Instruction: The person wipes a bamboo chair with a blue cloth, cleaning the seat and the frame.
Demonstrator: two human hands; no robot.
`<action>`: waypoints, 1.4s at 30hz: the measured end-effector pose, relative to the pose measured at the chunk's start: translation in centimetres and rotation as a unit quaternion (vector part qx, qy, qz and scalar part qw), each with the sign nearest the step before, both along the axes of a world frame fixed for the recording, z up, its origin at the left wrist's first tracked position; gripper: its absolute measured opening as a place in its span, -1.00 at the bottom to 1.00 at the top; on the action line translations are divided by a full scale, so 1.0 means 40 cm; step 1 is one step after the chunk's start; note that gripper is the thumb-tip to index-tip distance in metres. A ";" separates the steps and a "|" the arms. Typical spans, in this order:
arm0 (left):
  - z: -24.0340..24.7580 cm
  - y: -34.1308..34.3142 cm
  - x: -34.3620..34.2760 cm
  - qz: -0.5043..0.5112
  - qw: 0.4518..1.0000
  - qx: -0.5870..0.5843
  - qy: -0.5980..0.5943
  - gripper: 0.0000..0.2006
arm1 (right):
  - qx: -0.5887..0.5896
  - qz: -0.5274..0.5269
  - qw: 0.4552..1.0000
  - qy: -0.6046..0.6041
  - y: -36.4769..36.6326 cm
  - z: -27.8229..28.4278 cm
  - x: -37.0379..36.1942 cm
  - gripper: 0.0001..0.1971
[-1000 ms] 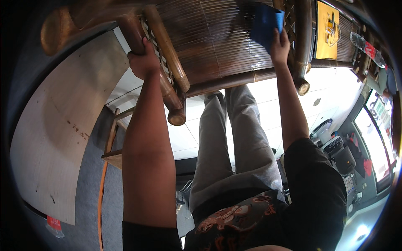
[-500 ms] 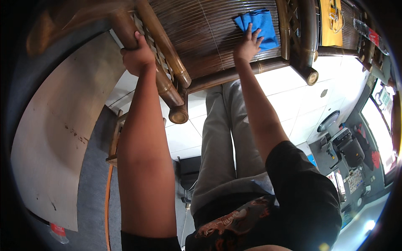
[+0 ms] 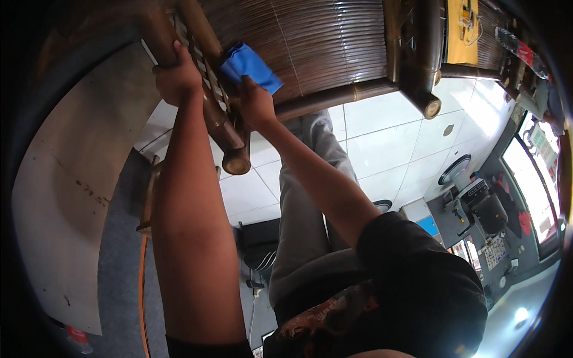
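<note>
My left hand [image 3: 179,76] is wrapped around the thick brown bamboo armrest [image 3: 219,126] of a bamboo bench, thumb lying along the top of the pole. A folded blue cloth [image 3: 253,67] rests at the left end of the slatted bamboo seat [image 3: 328,45], against the side frame. My right hand [image 3: 258,102] has hold of the cloth's near edge; some of its fingers are hidden. Both arms reach forward from black sleeves.
A yellow board [image 3: 462,33] and a plastic bottle with a red label [image 3: 520,51] lie beyond the right armrest [image 3: 425,65]. White floor tiles [image 3: 388,134] stretch below the bench. A pale curved panel [image 3: 65,197] stands at left, with a black chair [image 3: 492,212] far right.
My right hand has slid left across the seat, taking the blue cloth from the right end to the left side. Its spread fingers have drawn in. My left hand keeps its grip.
</note>
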State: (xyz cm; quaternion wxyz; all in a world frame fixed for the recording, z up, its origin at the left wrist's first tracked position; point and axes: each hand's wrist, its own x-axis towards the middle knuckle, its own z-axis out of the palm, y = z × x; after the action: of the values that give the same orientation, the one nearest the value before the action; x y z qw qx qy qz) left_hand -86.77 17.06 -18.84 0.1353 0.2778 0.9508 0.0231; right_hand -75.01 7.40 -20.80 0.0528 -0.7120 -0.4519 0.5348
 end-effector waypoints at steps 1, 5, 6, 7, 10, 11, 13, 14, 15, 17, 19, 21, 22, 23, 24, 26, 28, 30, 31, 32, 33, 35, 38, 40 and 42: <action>0.001 0.007 -0.003 0.005 1.000 0.006 -0.001 -0.29 | -0.126 -0.077 0.980 0.130 0.038 0.035 0.027 -0.65; -0.002 0.003 -0.005 0.001 1.000 -0.003 0.013 -0.29 | -0.157 -0.211 0.885 0.384 0.044 0.032 0.193 -0.64; 0.000 0.007 -0.007 0.002 1.000 0.000 0.017 -0.30 | -0.127 -0.204 0.897 0.372 0.038 0.015 0.258 -0.61; 0.003 0.012 -0.002 0.005 1.000 0.005 0.012 -0.30 | -0.096 -0.197 0.908 0.357 0.024 -0.020 0.343 -0.58; 0.002 0.020 0.012 0.008 1.000 -0.005 -0.017 -0.23 | 0.144 -0.014 0.989 -0.012 0.037 -0.113 0.631 -0.56; 0.000 0.025 0.014 0.013 1.000 0.000 -0.018 -0.23 | 0.180 -0.005 0.980 -0.089 0.059 -0.107 0.721 -0.60; 0.004 -0.001 -0.010 -0.003 1.000 0.002 0.003 -0.24 | 0.295 0.083 0.915 -0.262 0.118 -0.013 0.799 -0.76; 0.004 -0.001 -0.007 -0.001 1.000 0.002 0.006 -0.24 | 0.381 0.080 0.875 -0.289 0.152 0.019 0.836 -0.79; 0.003 0.001 -0.004 0.000 1.000 0.007 0.007 -0.24 | 0.421 0.083 0.821 -0.377 0.182 0.050 0.862 -0.72; 0.000 0.002 -0.002 0.000 1.000 0.010 0.011 -0.25 | 0.419 0.025 0.801 -0.427 0.233 0.079 0.905 -0.49; -0.001 0.006 0.002 -0.005 1.000 0.010 0.009 -0.25 | 0.396 0.083 0.784 -0.471 0.266 0.067 0.949 -0.39; -0.004 0.011 0.016 -0.012 1.000 0.012 0.012 -0.26 | 0.339 0.082 0.835 -0.426 0.291 0.029 0.985 -0.36; -0.005 0.013 0.023 -0.019 1.000 0.012 0.014 -0.27 | 0.278 0.081 0.879 -0.378 0.294 0.014 1.002 -0.34; -0.007 0.005 0.016 -0.019 1.000 0.008 0.021 -0.27 | 0.275 0.081 0.883 -0.372 0.292 0.008 0.987 -0.34; -0.010 -0.001 0.009 -0.037 0.998 0.021 0.040 -0.30 | 0.277 0.073 0.876 -0.388 0.290 0.001 0.972 -0.33; -0.020 -0.001 0.002 -0.058 0.996 0.030 0.056 -0.33 | 0.273 0.064 0.870 -0.405 0.293 -0.006 0.965 -0.32; -0.029 -0.006 0.001 -0.087 0.993 0.028 0.077 -0.33 | 0.291 0.056 0.868 -0.399 0.285 -0.016 0.980 -0.35; -0.042 -0.013 0.007 -0.100 0.991 0.028 0.086 -0.33 | 0.294 0.077 0.858 -0.414 0.292 -0.024 0.994 -0.35; -0.044 -0.016 0.013 -0.105 0.989 0.040 0.099 -0.33 | 0.311 0.097 0.846 -0.422 0.289 -0.025 0.998 -0.36; -0.039 -0.012 0.021 -0.105 0.988 0.007 0.117 -0.35 | 0.311 0.095 0.846 -0.423 0.290 -0.028 0.997 -0.36; -0.041 -0.008 0.026 -0.107 0.987 0.008 0.117 -0.35 | 0.340 0.109 0.820 -0.448 0.289 -0.032 0.994 -0.37; -0.044 -0.011 0.025 -0.141 0.975 0.016 0.172 -0.40 | 0.363 0.124 0.794 -0.471 0.285 -0.037 0.993 -0.38; -0.058 -0.015 0.027 -0.184 0.965 0.040 0.183 -0.45 | 0.316 0.096 0.831 -0.447 0.290 -0.046 0.998 -0.38; -0.060 -0.024 0.031 -0.200 0.957 0.041 0.204 -0.47 | 0.321 0.098 0.829 -0.447 0.283 -0.050 0.996 -0.38; -0.055 -0.017 0.025 -0.211 0.952 0.018 0.222 -0.43 | 0.339 0.096 0.826 -0.441 0.291 -0.058 0.990 -0.37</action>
State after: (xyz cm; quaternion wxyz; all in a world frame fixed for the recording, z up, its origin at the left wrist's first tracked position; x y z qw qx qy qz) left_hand -85.76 16.39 -21.03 -0.0821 0.4724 0.8761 -0.0512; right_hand -35.42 19.05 -23.12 0.0339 -0.7623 -0.6460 -0.0206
